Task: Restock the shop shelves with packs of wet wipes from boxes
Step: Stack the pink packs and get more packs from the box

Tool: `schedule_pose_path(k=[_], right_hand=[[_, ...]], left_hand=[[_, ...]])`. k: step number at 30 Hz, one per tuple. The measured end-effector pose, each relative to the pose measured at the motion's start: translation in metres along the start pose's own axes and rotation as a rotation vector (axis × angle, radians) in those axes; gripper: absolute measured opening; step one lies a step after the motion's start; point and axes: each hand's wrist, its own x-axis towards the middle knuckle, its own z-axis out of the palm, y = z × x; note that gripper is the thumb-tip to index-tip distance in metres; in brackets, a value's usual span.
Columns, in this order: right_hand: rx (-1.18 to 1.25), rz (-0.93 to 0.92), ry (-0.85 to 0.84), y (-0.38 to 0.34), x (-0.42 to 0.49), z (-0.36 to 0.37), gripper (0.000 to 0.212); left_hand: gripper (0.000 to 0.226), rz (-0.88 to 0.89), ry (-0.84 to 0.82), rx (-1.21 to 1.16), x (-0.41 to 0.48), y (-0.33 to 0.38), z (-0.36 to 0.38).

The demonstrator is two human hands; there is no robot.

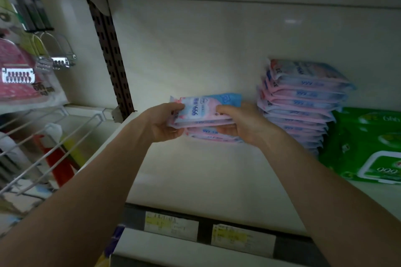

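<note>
A small bundle of pink and blue wet wipe packs (205,110) is held over the white shelf (195,169), near its back wall. My left hand (165,123) grips the bundle's left end. My right hand (243,123) grips its right end, thumb on top. Whether the bundle touches the shelf is unclear. Just to the right stands a tall stack of the same pink and blue packs (301,102) on the shelf.
Green wet wipe packs (368,147) are piled at the shelf's right end. A perforated brown upright (110,56) bounds the shelf on the left, with wire hooks (43,136) and hanging goods (19,67) beyond it. Price labels (208,232) line the shelf's front edge.
</note>
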Motion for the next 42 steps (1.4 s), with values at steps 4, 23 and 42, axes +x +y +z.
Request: schedule_pose_path(k=[4,23,42], right_hand=[[-0.150,0.073,0.144,0.011,0.007,-0.006,0.010],[-1.427,-0.270,0.224,0.032,0.004,-0.015,0.050],[-1.770,-0.280,0.259,0.016,0.005,-0.005,0.040]], left_hand=[[0.010,0.031,0.031,-0.048,0.003,-0.002,0.001],[0.023,0.138,0.182,0.577,0.028,-0.014,0.034],[0.043,0.343,0.235,0.989,0.045,-0.025,0.009]])
